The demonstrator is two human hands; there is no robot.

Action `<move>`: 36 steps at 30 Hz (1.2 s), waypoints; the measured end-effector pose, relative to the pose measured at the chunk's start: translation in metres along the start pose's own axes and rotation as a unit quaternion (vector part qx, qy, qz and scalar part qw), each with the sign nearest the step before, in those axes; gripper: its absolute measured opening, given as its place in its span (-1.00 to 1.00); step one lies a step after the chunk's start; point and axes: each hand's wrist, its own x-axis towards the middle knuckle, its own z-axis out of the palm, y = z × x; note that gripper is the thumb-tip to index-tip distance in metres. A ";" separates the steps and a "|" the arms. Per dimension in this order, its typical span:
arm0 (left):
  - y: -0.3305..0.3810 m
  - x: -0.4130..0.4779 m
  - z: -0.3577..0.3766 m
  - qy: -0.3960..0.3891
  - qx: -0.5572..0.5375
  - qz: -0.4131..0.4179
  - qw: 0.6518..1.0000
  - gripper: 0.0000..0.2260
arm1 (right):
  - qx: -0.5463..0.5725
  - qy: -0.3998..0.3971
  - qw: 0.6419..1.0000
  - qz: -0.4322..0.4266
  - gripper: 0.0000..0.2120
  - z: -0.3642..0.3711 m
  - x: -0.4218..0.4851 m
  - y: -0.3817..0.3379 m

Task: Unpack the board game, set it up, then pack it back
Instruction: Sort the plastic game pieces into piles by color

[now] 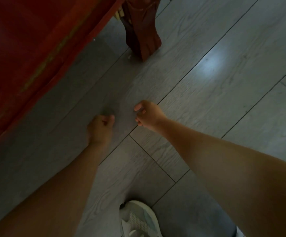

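No board game, box or game piece shows in the head view. My left hand [101,129] hangs over the grey floor with its fingers curled into a loose fist, and nothing is visible in it. My right hand [148,115] hangs a little to the right and farther out, fingers loosely curled, holding nothing. Both bare forearms reach down from the lower corners of the view.
Red wooden furniture [27,53] fills the upper left, and its carved leg [142,36] stands on the grey plank floor [224,100]. A white shoe [138,219] is at the bottom centre. A bright light reflection lies on the floor at the right.
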 end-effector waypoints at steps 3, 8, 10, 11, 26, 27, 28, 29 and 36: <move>0.046 -0.022 0.002 -0.093 -0.147 -0.030 0.984 -0.68 | 0.006 0.006 1.000 -0.004 -0.72 -0.021 -0.021 -0.002; 0.111 -0.073 -0.026 -0.166 -0.265 -0.064 0.948 -0.75 | -0.016 0.024 0.997 -0.078 -0.79 -0.061 -0.077 -0.028; 0.128 -0.097 -0.045 -0.171 -0.287 -0.086 0.939 -0.74 | -0.035 0.054 0.994 -0.083 -0.86 -0.075 -0.102 -0.043; 0.136 -0.108 -0.056 -0.177 -0.291 -0.098 0.935 -0.72 | -0.047 0.066 0.993 -0.083 -0.88 -0.082 -0.114 -0.051; 0.216 -0.254 -0.307 -0.019 -0.124 -0.037 0.991 -0.88 | -0.086 0.063 0.980 -0.168 -0.85 -0.147 -0.293 -0.288; 0.213 -0.254 -0.315 0.000 -0.144 -0.054 0.988 -0.89 | -0.087 0.063 0.979 -0.174 -0.85 -0.143 -0.294 -0.297; 0.206 -0.252 -0.323 0.018 -0.172 -0.074 0.982 -0.89 | -0.088 0.064 0.978 -0.180 -0.85 -0.138 -0.295 -0.308; 0.201 -0.248 -0.330 0.034 -0.195 -0.091 0.976 -0.90 | -0.097 0.068 0.976 -0.184 -0.85 -0.131 -0.293 -0.317; 0.182 -0.196 -0.359 0.099 -0.270 -0.103 0.952 -0.75 | -0.173 0.082 0.965 -0.178 -0.87 -0.099 -0.257 -0.348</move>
